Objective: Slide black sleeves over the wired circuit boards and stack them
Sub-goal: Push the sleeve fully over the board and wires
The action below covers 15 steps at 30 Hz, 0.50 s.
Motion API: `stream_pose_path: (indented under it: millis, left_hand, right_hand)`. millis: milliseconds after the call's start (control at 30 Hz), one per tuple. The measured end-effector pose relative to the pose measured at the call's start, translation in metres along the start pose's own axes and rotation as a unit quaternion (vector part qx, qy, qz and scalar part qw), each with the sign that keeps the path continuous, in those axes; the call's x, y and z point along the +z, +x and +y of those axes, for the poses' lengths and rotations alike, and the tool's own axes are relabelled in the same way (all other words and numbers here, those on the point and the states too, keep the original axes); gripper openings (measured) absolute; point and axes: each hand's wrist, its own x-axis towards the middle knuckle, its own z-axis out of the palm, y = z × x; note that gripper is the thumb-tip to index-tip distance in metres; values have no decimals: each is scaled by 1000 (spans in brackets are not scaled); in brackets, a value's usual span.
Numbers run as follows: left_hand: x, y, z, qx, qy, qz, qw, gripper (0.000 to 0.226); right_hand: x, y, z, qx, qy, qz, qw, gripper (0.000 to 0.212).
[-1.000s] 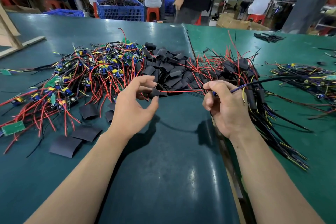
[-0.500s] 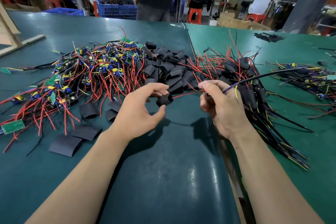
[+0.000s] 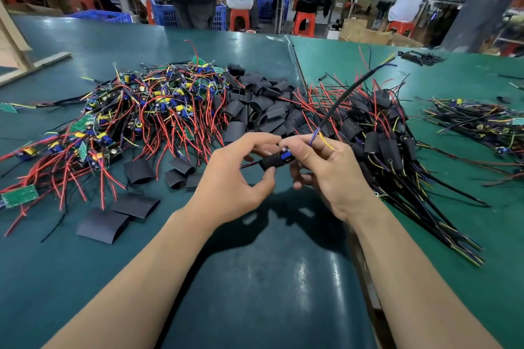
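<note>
My left hand pinches a black sleeve between thumb and fingers. My right hand grips a wired circuit board whose blue part shows at the sleeve's right mouth; its black cable rises up and to the right. The two hands meet just above the table's middle. A heap of bare boards with red wires lies at left, a pile of loose black sleeves behind my hands, and a stack of sleeved boards at right.
Several flat sleeves lie on the green table at front left. Another wire bundle lies far right. A seam splits the two table tops. People, blue crates and orange stools stand beyond the far edge.
My hands have come together: the sleeve in my left hand has slid along the red wires onto the board in my right hand. The black cable has swung upward.
</note>
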Motion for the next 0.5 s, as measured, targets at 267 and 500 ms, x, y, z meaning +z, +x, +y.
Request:
stream_pose_path:
  millis: [267, 500]
  left_hand:
    - [2, -1, -2, -27, -29, 7, 999, 42]
    - [6, -1, -6, -29, -60, 26, 997, 38]
  right_hand:
    - [2, 1, 1, -20, -7, 49, 999, 14]
    - [4, 3, 5, -13, 44, 77, 996, 12]
